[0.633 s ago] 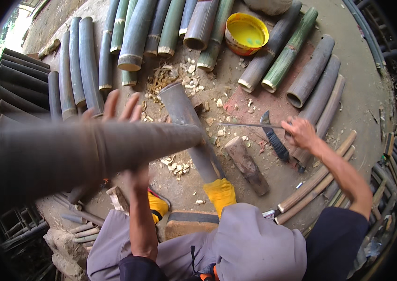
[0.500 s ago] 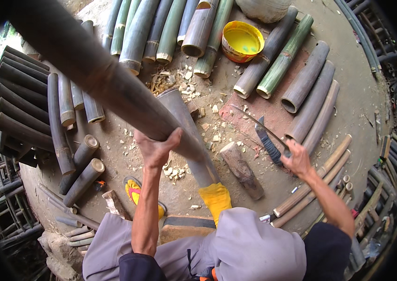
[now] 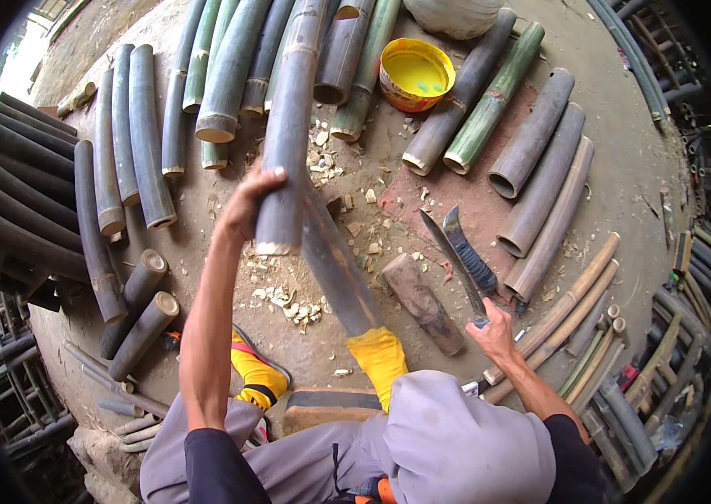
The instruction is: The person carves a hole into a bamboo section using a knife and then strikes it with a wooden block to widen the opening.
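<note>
The bamboo pole [image 3: 288,134], swung from the side, now points away in the left hand's [image 3: 246,206] grasp, while the right hand [image 3: 494,332] grips 1 knife [image 3: 454,256].

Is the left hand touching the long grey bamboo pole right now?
Touching. The head view shows the left hand wrapped around the long grey bamboo pole near its cut end.

Grey-green bamboo pole [image 3: 288,126], yellow bowl [image 3: 416,74], yellow socks [image 3: 381,359], grey trousers [image 3: 456,441].

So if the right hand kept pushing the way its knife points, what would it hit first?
Probably the second, dark-handled knife lying beside the blade of the knife held by the right hand; beyond that, bamboo sections. Depth is unclear.
</note>
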Action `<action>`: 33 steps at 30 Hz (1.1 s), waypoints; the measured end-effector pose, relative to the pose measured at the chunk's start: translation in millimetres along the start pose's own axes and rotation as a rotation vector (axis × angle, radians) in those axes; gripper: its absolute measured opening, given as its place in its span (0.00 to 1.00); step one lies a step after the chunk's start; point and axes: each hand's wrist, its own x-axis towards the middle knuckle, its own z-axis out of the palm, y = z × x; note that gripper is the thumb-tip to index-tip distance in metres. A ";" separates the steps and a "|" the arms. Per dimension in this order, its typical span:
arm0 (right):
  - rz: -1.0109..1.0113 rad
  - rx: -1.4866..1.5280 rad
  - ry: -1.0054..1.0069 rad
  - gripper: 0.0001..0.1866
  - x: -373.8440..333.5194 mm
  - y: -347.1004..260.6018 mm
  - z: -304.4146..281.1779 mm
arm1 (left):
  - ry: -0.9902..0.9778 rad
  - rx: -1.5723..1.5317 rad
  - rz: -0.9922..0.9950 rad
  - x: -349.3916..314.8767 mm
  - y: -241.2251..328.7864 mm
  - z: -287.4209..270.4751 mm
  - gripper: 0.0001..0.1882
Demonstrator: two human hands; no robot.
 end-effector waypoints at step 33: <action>-0.330 0.345 -0.038 0.24 97.8 -152.4 -41.8 | -0.041 -0.282 0.133 -67.6 -92.7 165.0 0.45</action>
